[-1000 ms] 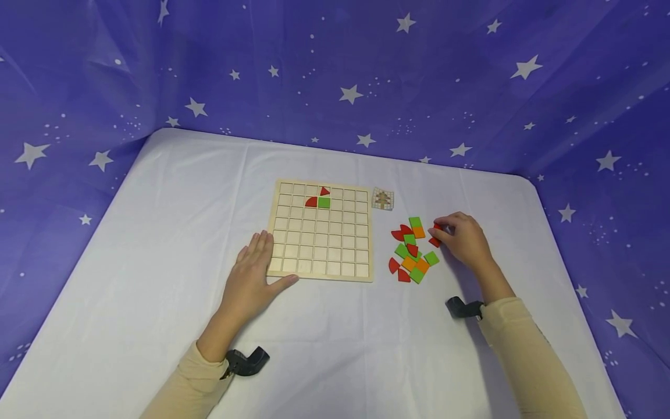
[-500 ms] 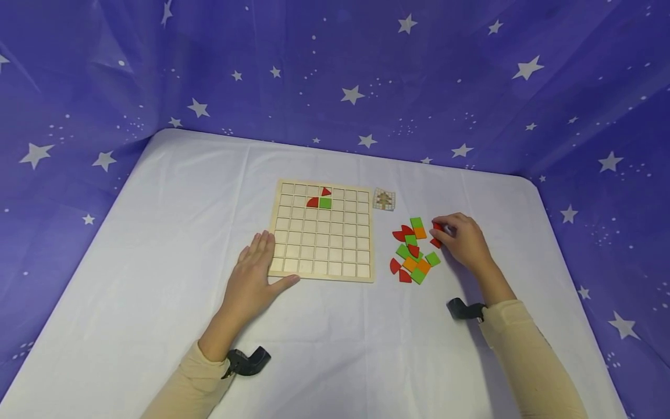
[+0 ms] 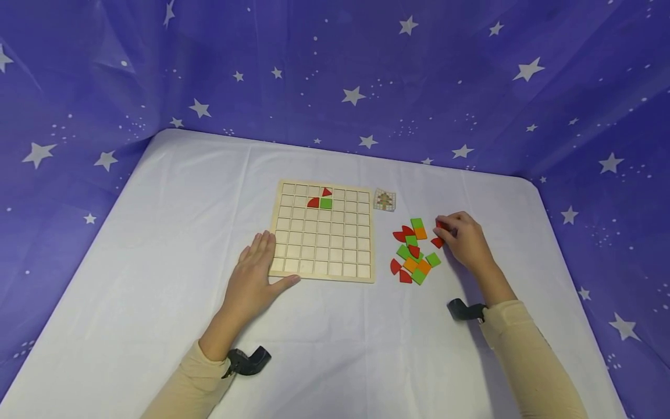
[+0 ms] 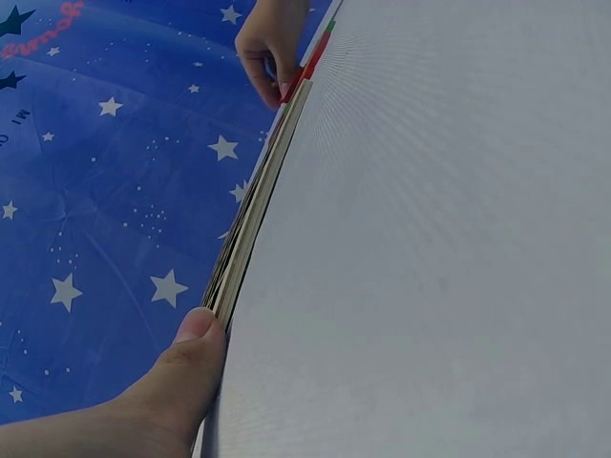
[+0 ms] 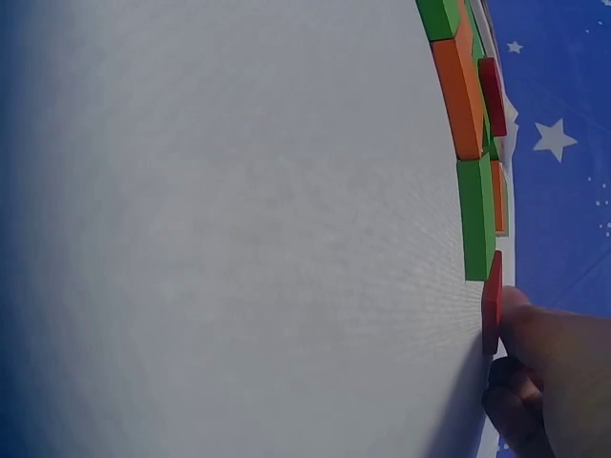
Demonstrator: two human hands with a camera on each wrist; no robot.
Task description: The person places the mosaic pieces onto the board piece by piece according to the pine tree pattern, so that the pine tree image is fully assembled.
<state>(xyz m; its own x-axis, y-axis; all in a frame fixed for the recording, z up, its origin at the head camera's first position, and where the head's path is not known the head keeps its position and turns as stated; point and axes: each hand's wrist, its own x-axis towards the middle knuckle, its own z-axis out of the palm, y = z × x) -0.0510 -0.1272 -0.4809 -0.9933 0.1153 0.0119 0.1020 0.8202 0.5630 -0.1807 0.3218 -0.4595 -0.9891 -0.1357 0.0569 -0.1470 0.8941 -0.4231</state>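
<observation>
My left hand [image 3: 250,283] rests at the near left corner of a wooden grid board [image 3: 373,250], fingers straight on its left edge and thumb along the near edge. In the left wrist view the thumb touches the board's side [image 4: 250,224]. Three pieces sit in the board's upper cells: a red triangle [image 3: 327,192], a red quarter-circle [image 3: 313,202] and a green square [image 3: 326,203]. At the right, my right hand [image 3: 466,237] pinches a red tile [image 3: 439,223] between thumb and fingers; its shape is partly hidden. Another red tile [image 3: 437,242] lies just under the thumb.
Between the board and my right hand lies a loose pile of green squares [image 3: 432,259], orange squares [image 3: 423,267] and red quarter-circles [image 3: 395,266]. A small pattern card [image 3: 384,199] with a tree figure lies at the board's upper right corner. White cloth [image 3: 335,337] covers the table.
My right hand has shifted the pinched red tile slightly away from the red one beneath it. The left hand and the board stay in place.
</observation>
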